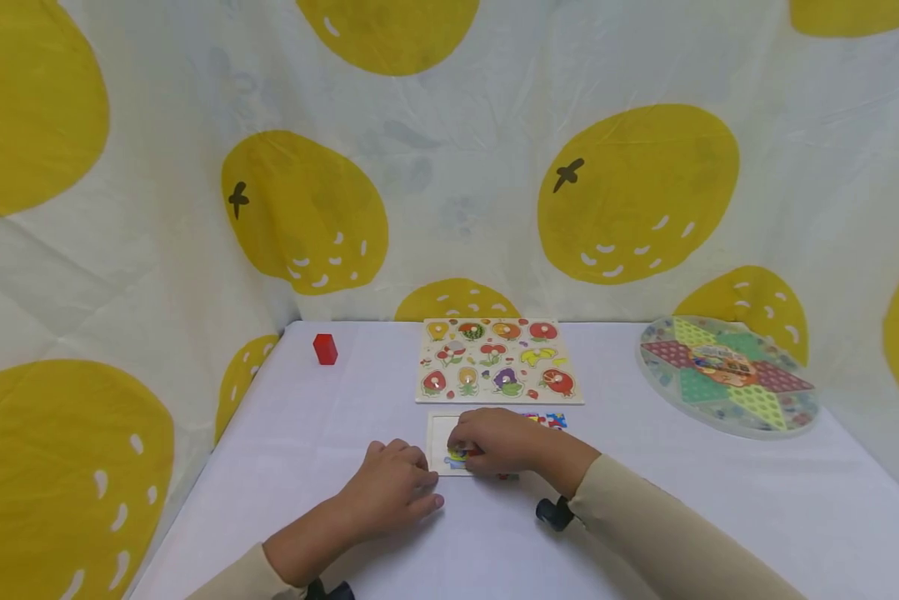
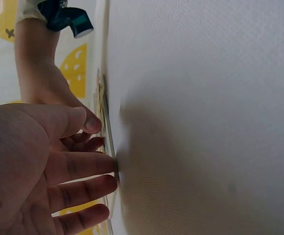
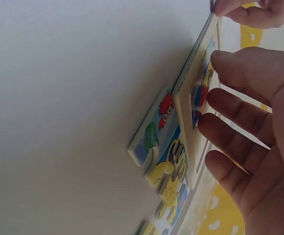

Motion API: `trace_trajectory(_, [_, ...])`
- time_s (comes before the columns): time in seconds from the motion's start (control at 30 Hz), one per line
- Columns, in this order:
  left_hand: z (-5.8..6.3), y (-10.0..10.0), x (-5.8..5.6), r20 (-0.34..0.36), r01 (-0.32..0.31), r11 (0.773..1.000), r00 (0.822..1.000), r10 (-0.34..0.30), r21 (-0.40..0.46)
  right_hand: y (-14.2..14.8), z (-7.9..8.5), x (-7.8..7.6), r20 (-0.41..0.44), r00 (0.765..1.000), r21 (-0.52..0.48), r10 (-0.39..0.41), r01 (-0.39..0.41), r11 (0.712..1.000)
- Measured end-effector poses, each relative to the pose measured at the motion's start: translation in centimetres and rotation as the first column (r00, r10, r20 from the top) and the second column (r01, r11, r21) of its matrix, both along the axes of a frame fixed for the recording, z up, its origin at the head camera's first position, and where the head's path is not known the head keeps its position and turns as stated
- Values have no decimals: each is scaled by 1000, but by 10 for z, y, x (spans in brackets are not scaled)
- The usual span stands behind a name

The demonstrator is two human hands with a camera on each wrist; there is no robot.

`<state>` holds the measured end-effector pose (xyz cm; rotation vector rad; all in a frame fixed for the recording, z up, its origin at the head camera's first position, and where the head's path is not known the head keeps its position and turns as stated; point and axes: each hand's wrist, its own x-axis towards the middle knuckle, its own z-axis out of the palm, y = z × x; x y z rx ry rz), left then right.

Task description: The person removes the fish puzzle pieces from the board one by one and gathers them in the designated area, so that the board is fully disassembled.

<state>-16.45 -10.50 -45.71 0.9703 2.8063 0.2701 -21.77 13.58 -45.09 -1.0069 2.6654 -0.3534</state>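
A shallow wooden puzzle tray [image 1: 437,427] lies in the middle of the white table, with colored jigsaw pieces [image 1: 456,463] in its near part. Over it is my right hand [image 1: 497,442], thumb and fingertips around a red-and-blue puzzle piece [image 3: 199,95] inside the frame; the fingers partly hide it. My left hand [image 1: 397,492] rests at the tray's left near corner, its fingers loosely extended and fingertips touching the edge in the left wrist view. Loose puzzle pieces [image 3: 169,181], one with a red crab [image 3: 166,108], lie beside the tray, mostly hidden by my right hand in the head view.
Behind the tray lies a fruit knob-puzzle board [image 1: 500,361]. A round Chinese checkers board [image 1: 726,375] sits at the back right, and a small red block [image 1: 325,349] stands at the back left. A fruit-print curtain [image 1: 464,192] rises behind the table.
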Motion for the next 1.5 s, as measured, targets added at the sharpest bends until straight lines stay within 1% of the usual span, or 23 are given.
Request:
trace_trajectory(0.1, [0,1,0,3,0,1000,1000,0,-9,-1,-2,-1,-1,1000,17,-10,10,1000])
trace_trajectory(0.3, [0,3,0,4,-12,1000,1000,12,-18,-1,-3,-2,0,1000,8,-11,11,1000])
trace_trajectory(0.57, [0,3,1,-6,-9,1000,1000,9,-13,-3,-1,-5,-25,1000,27,-2,3,1000])
trace_trajectory(0.77, [1,3,1,-7,-7,1000,1000,7,-6,-9,2,-5,-22,1000,44,-20,21,999])
trace_trajectory(1.13, [1,2,0,-17,-2,1000,1000,2,-6,-16,3,-6,15,996,69,-85,84,994])
trace_trajectory(1.3, [2,3,2,-11,-10,1000,1000,10,-10,-16,6,-8,46,995,84,-87,83,993])
trace_trajectory(1.5, [4,9,3,-33,-9,999,999,8,-45,-15,6,-10,66,994,72,-84,79,994])
